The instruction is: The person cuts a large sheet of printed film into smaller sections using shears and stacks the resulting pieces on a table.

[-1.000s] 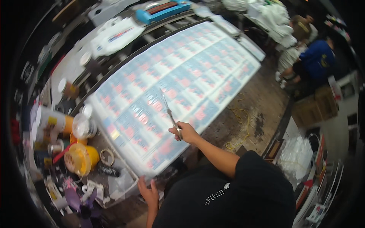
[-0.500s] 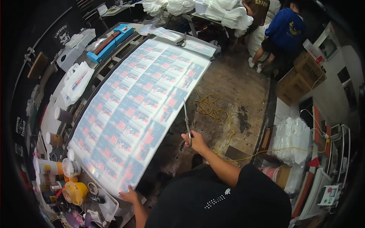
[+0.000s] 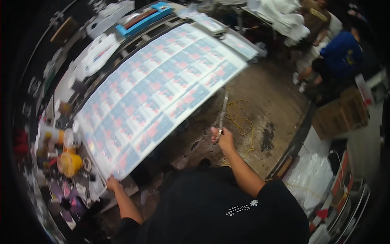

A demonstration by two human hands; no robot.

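Observation:
A large, translucent white printed sheet (image 3: pixel 159 106) with rows of repeated blue-grey and red designs lies over a long table. At its near corner, my left hand (image 3: pixel 113 182) is closed with the corner pinched in its fingers; blur softens the detail. My right hand (image 3: pixel 224 139) is wrapped round the handles of a pair of scissors (image 3: pixel 224 106), held out over the floor to the right of the sheet. The long blades point away from me, apart from the sheet, and look closed together.
Tubs and a yellow container (image 3: pixel 69 164) crowd the table's left end. A white bag (image 3: pixel 96 57) and a blue tool (image 3: pixel 143 19) lie beyond the sheet. Yellow cord (image 3: pixel 240 122) coils on the floor. Two people stand far right, near cardboard boxes (image 3: pixel 339 114). Plastic-wrapped bundles (image 3: pixel 309 179) sit at right.
The view has shifted, blurring the picture. My left hand has gone from resting at the sheet's near edge to gripping its corner. The scissors have swung farther from the sheet's edge.

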